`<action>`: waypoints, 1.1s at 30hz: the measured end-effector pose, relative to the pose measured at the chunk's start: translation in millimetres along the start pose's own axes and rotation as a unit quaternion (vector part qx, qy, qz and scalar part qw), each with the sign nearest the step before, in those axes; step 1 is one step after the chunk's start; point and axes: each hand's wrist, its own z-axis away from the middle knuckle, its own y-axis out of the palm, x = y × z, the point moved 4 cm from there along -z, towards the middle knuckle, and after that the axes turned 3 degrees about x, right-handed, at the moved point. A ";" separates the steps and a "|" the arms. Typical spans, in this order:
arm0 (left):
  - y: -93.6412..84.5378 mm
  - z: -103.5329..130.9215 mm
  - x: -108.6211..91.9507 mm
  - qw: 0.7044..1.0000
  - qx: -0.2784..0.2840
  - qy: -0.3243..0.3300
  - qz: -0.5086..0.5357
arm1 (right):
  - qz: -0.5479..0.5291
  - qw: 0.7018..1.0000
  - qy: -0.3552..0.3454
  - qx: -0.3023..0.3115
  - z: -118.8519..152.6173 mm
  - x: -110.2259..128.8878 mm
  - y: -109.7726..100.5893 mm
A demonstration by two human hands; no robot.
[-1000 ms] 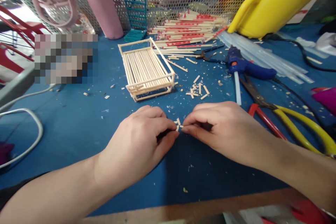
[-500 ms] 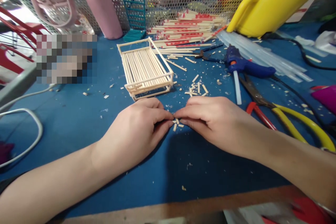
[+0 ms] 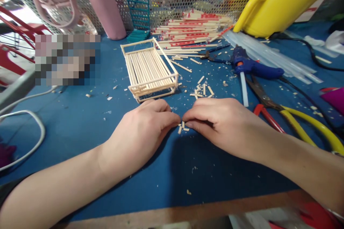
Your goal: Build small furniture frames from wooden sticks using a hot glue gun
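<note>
Low over the blue table [image 3: 150, 186], my left hand [image 3: 146, 123] has thumb and forefinger pressed together at the tips. My right hand [image 3: 217, 120] faces it almost tip to tip, its fingers bent in a loose pinch. Several short cut bits of wooden stick [image 3: 183, 124] lie right at the fingertips; whether either hand grips one is hidden. Just beyond my left hand stands a small rack-like frame of pale sticks [image 3: 147, 66], with a slatted floor and raised rails. More cut stick pieces [image 3: 204, 89] are scattered past my right hand.
To the right lie a blue glue gun [image 3: 249, 66], yellow-handled scissors [image 3: 298, 125], pliers [image 3: 215, 57] and clear glue sticks [image 3: 268, 57]. Wrapped chopsticks [image 3: 190, 28], a pink bottle [image 3: 104, 7] and a yellow pot [image 3: 279, 9] stand behind. A white cable [image 3: 40, 128] curls at left.
My left fingertips have edged right and drawn closer together, hiding more of the thumb. The right hand stays nearly in place, and a few small bits at the fingertips have shifted slightly.
</note>
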 end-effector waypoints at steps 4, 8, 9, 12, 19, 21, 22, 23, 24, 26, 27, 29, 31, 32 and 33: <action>0.0 0.2 -0.4 1.000 -0.005 0.003 0.004 | -0.001 1.000 -0.007 0.003 1.3 0.7 0.3; 0.7 0.9 -1.4 1.000 -0.011 0.009 0.001 | -0.002 1.000 -0.004 0.008 1.1 0.4 0.7; 1.1 1.0 -1.5 1.000 -0.011 0.010 -0.001 | -0.002 1.000 -0.003 0.009 1.0 0.2 0.8; 2.1 0.4 -1.2 1.000 -0.010 0.015 -0.006 | -0.001 1.000 -0.004 0.008 0.9 -0.1 0.6; -5.2 4.4 -0.5 0.998 -0.061 0.026 0.009 | -0.008 1.000 -0.016 -0.006 2.0 0.5 -0.2; -5.1 8.4 -2.3 0.998 -0.050 0.018 0.016 | -0.008 1.000 -0.016 -0.002 2.0 0.1 -0.3; -4.2 10.2 -3.9 0.999 -0.041 0.017 0.017 | -0.008 1.000 -0.017 0.001 1.9 -0.1 -0.3; -3.1 11.8 -5.7 0.999 -0.034 0.020 0.017 | -0.007 1.000 -0.017 0.005 1.8 -0.4 -0.2; -2.0 12.9 -7.3 0.999 -0.030 0.022 0.015 | -0.007 1.000 -0.017 0.009 1.7 -0.7 0.0; 0.0 13.6 -9.4 0.999 -0.030 0.022 0.012 | -0.008 1.000 -0.017 0.014 1.7 -1.0 0.1; 0.8 13.3 -9.8 0.999 -0.031 0.019 0.011 | -0.008 1.000 -0.017 0.015 1.8 -1.0 0.0; 2.3 11.9 -9.6 0.999 -0.028 0.011 0.014 | -0.008 1.000 -0.016 0.018 2.1 -0.6 -0.1; 3.1 10.6 -9.2 1.000 -0.021 0.004 0.018 | -0.006 1.000 -0.014 0.023 2.4 -0.2 -0.1; 3.3 10.1 -9.0 1.000 -0.018 0.002 0.020 | -0.004 1.000 -0.012 0.025 2.5 -0.2 0.0; 3.4 9.8 -9.0 1.000 -0.016 0.001 0.022 | -0.002 1.000 -0.012 0.026 2.5 -0.2 -0.1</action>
